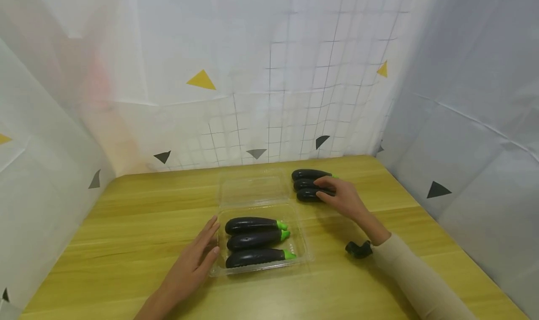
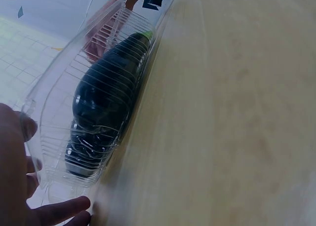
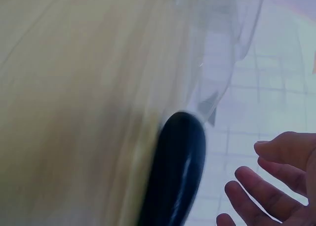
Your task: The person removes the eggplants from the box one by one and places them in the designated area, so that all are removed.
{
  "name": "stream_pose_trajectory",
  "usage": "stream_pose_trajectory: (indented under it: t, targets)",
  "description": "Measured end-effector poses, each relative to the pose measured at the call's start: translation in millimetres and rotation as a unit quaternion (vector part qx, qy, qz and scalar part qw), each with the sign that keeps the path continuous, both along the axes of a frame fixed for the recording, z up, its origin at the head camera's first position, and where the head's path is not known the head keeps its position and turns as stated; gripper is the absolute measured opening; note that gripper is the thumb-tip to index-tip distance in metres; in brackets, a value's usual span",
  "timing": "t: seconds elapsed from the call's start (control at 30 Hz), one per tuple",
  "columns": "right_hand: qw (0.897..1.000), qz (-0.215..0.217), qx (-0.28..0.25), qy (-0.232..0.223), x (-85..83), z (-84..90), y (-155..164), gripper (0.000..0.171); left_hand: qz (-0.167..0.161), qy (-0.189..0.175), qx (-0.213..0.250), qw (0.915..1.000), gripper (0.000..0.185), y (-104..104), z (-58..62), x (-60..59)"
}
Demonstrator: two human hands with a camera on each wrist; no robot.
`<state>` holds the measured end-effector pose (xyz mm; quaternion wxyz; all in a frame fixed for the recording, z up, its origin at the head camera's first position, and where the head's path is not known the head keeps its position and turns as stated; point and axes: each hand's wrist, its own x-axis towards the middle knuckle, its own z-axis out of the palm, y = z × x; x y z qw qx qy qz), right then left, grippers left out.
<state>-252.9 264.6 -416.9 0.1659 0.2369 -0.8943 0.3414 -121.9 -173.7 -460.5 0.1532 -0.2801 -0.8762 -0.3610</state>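
Observation:
A clear plastic clamshell tray lies on the wooden table with its lid folded open toward the back. Three dark eggplants with green stems lie side by side in it. My left hand rests with straight fingers against the tray's left edge; in the left wrist view its fingertips touch the ribbed tray wall. Three loose eggplants lie at the back right. My right hand hovers over them, fingers relaxed and apart from the nearest eggplant.
White cloth walls with a grid print and small triangles close in the table at the back and both sides. A black wrist camera sits at my right cuff. Bare wood shows left of the tray and along the front.

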Motion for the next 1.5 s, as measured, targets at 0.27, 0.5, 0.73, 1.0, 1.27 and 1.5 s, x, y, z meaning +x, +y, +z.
stream_pose_trajectory:
  t: [0.27, 0.5, 0.73, 1.0, 1.27, 1.5]
  targets:
    - [0.999, 0.036, -0.038, -0.014, 11.1, 18.0, -23, 0.027, -0.006, -0.004, 0.009, 0.9999, 0.054, 0, 0.7, 0.2]
    - [0.995, 0.078, -0.060, -0.014, 16.8, 25.6, -39, 0.026, -0.007, -0.006, 0.011, 0.9999, 0.054, 0, 0.1, 0.4]
    - [0.989, 0.121, -0.075, -0.028, 20.7, 25.6, -51, 0.026, -0.009, -0.005, 0.010, 0.9999, 0.054, 0, -2.5, -0.5]
    - [0.987, 0.139, -0.067, -0.035, 25.0, 26.1, -62, 0.027, -0.008, -0.010, 0.015, 0.9998, 0.054, 0, -1.4, -0.1]
    - [0.983, 0.166, -0.067, -0.049, 26.6, 25.8, -77, 0.027, -0.010, -0.008, 0.015, 0.9998, 0.053, 0, -0.8, -0.7]
    - [0.976, 0.195, -0.069, -0.069, 28.4, 26.9, -92, 0.028, -0.009, -0.017, 0.017, 0.9997, 0.054, 1, 0.0, 0.6]
